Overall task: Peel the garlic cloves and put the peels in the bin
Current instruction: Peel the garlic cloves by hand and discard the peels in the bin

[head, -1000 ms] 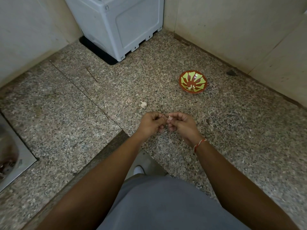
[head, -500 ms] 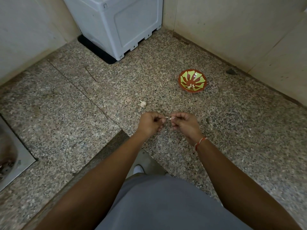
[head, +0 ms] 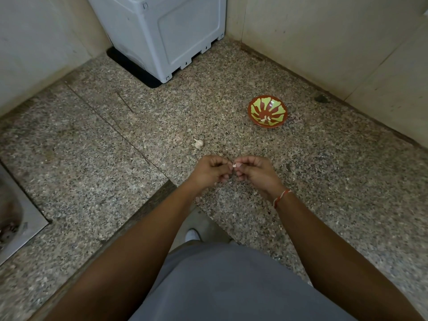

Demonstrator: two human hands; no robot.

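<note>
Reaching forward over the counter (head: 92, 181), the left hand (head: 212, 171) and right hand (head: 256, 172) meet fingertip to fingertip, both pinching one small garlic clove (head: 235, 165) near its front edge.

Open counter (head: 324, 181) w/ bowl (head: 267, 111), garlic bulb (head: 198, 143); appliance (head: 162, 31) blocks rear.

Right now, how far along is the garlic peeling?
Done: a few pale pieces lie in the patterned bowl, probably peeled cloves. In hand: the left hand and right hand pinch one clove between them, mid-peel. Left: one garlic piece waits on the counter; no bin is in view.
</note>
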